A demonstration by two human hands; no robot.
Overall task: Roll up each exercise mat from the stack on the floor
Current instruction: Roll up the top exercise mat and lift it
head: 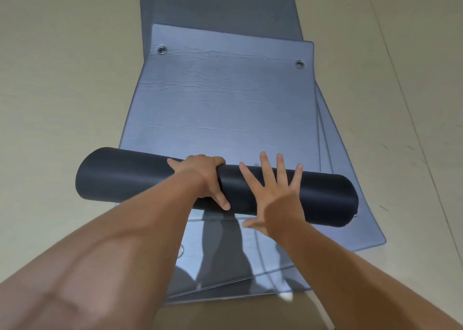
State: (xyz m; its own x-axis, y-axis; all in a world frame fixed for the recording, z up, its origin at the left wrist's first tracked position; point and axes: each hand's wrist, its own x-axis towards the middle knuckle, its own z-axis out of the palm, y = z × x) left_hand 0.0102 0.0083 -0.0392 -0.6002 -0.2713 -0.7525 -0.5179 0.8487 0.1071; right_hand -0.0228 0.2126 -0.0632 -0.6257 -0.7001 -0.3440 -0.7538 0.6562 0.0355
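Left forearm [112, 242] and right forearm [363, 274] fill the near frame, reaching out to a dark roll [125, 177] lying across the stack [363, 229] on the floor [50, 79]. Left hand [200, 177] grips the roll near its middle, fingers curled over the top, thumb on the near side. Right hand [273, 192] lies flat on it, fingers spread, palm pressing. Unrolled part of the mat [225, 99] runs ahead, flat, with two grommets [162, 50] at its far end.

Risks, as I judge them:
- Roll sits askew, its left end overhanging the stack edge, so further turns likely go cone-shaped.
- Both hands sit mid-roll, so the unheld ends may slacken.
- Right hand only presses, so a spring-back could loosen the wrap.
- Mats below are fanned out and may slide with the push.
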